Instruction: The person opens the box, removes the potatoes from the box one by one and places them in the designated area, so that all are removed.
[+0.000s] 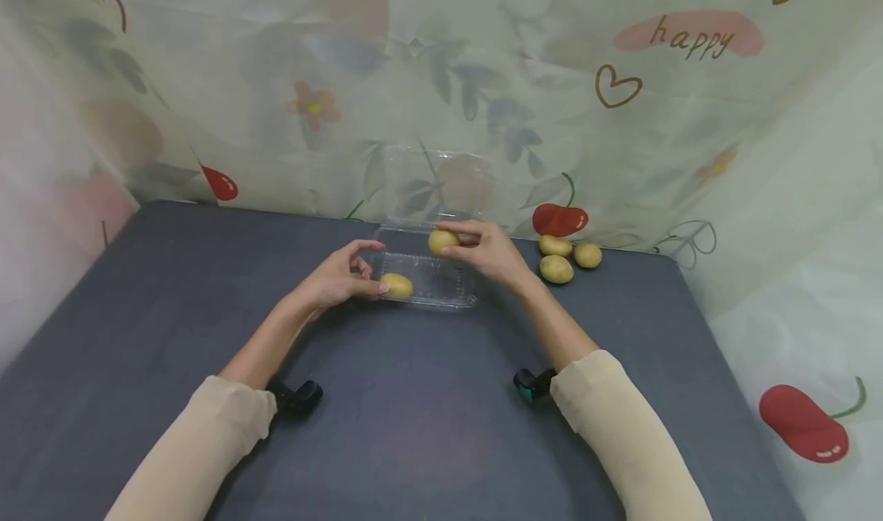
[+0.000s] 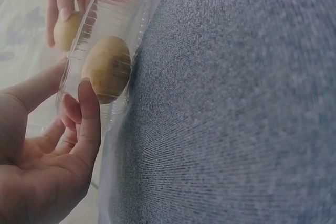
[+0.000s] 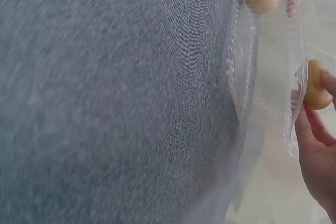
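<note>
A clear plastic clamshell box (image 1: pixel 428 276) lies open near the far edge of a dark grey worktop (image 1: pixel 414 414), its lid (image 1: pixel 434 184) standing up against a patterned cloth backdrop (image 1: pixel 483 84). The person's right hand (image 1: pixel 486 251) pinches a small yellow potato (image 1: pixel 443 241) between thumb and fingertips, holding it at the box's far edge. The left hand (image 1: pixel 341 276) sits at the left end of the box with its fingers loosely curled and its fingertips touching the plastic wall, next to a second potato (image 1: pixel 397 284) that lies inside the box against the near left corner. This grip holds nothing. Three more potatoes (image 1: pixel 567 259) sit in a close cluster on the worktop near the far right corner, just right of the box. Both forearms wear pale beige sleeves (image 1: pixel 621 421).
</note>
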Demonstrator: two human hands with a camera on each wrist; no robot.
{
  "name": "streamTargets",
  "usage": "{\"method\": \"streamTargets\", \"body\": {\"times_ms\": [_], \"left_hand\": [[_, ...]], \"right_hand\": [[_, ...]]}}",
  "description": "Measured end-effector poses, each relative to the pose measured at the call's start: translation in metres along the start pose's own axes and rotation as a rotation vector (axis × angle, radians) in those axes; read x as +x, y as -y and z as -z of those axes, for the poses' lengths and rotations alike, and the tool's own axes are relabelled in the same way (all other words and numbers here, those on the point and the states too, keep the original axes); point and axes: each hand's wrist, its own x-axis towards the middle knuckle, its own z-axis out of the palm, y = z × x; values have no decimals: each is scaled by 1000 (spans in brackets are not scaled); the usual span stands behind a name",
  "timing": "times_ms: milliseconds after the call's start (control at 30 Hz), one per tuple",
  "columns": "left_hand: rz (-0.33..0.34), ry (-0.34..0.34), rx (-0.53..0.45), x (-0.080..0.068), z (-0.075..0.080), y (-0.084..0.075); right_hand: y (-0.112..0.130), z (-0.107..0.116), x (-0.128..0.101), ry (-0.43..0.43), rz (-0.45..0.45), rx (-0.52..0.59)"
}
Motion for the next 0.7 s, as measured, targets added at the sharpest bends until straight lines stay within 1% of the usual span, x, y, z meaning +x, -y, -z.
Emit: {"method": "streamTargets", "body": {"times_ms": [133,200,433,700], "left_hand": [[-5,-2,8,0,0,0],[-7,-3,18,-1,0,2],[-5,-10,48,-4,0,4],[6,-14,53,-2,-1,1]], "right_hand": [[-2,5,-3,-3,-24,62],[-3,7,-5,-13,-33,70],[-9,14,-12,-52,-24,61],[-13,26,-19,-88,-29,47]]}}
